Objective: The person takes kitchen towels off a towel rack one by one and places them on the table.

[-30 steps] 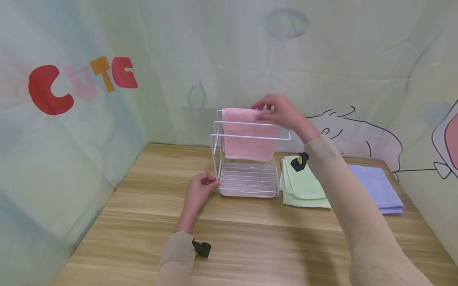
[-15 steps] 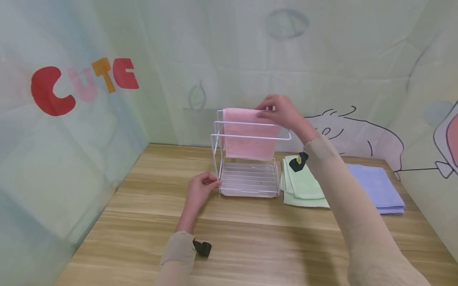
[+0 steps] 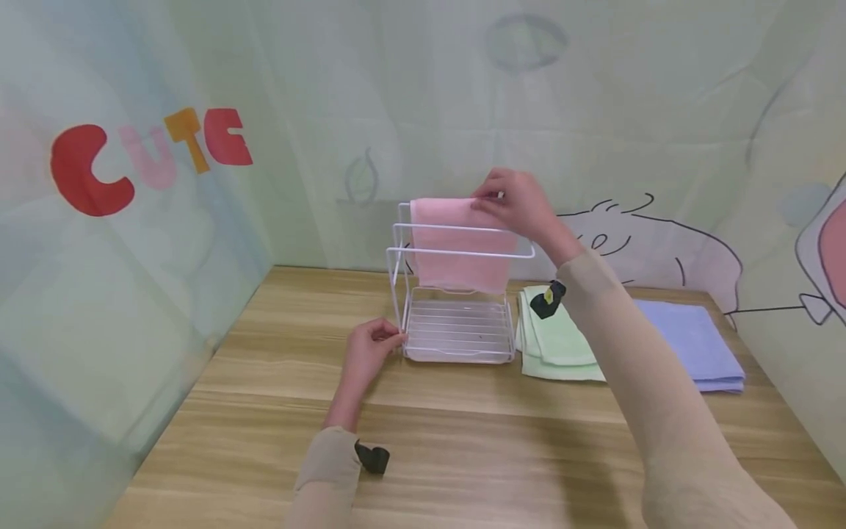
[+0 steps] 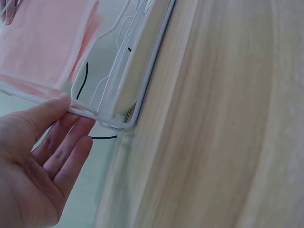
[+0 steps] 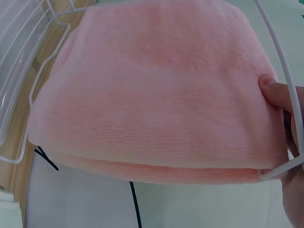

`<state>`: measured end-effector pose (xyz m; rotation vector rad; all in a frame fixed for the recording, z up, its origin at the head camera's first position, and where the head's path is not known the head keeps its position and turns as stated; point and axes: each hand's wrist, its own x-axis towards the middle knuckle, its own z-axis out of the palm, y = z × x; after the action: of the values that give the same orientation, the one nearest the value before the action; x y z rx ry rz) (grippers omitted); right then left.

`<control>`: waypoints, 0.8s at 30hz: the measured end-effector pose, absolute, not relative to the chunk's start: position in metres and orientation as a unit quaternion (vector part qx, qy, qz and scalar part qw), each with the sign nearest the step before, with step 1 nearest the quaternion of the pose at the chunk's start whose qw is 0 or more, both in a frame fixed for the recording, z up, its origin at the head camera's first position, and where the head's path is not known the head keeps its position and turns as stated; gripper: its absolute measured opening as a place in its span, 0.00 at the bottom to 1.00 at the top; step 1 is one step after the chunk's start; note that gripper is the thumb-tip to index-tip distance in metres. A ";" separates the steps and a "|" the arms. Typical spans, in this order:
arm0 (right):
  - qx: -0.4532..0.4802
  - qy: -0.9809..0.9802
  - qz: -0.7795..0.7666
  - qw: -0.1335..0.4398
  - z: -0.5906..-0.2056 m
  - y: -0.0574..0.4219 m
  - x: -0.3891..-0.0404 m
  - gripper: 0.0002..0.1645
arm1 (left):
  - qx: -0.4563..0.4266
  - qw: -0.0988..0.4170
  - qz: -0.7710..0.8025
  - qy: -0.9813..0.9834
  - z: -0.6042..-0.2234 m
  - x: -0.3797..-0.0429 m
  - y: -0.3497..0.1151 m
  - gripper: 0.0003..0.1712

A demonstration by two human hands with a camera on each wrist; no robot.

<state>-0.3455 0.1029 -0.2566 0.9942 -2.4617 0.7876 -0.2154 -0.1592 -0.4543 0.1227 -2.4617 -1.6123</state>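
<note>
The pink cloth is pinched at its top by the right grip, while the low left side of the white rack is pinched by the left grip. The cloth is hung over the back of the rack. On the bench, a green cloth is laid just beside the rack, and a blue cloth farther right.

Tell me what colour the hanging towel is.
Pink; the towel shows best in the right wrist view.

Pink towel, white wire rack, mint towel, lavender towel. Tabletop brown wood grain. Sleeves beige.
</note>
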 end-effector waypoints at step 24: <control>0.341 -0.888 0.285 0.117 -0.258 0.103 -0.346 0.12 | 0.042 0.096 -0.549 -0.829 -0.454 -0.214 -0.160 0.08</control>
<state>-0.3455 0.1025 -0.2583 0.9976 -2.6004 0.8343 -0.2135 -0.1598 -0.4539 0.1242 -2.4576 -1.6266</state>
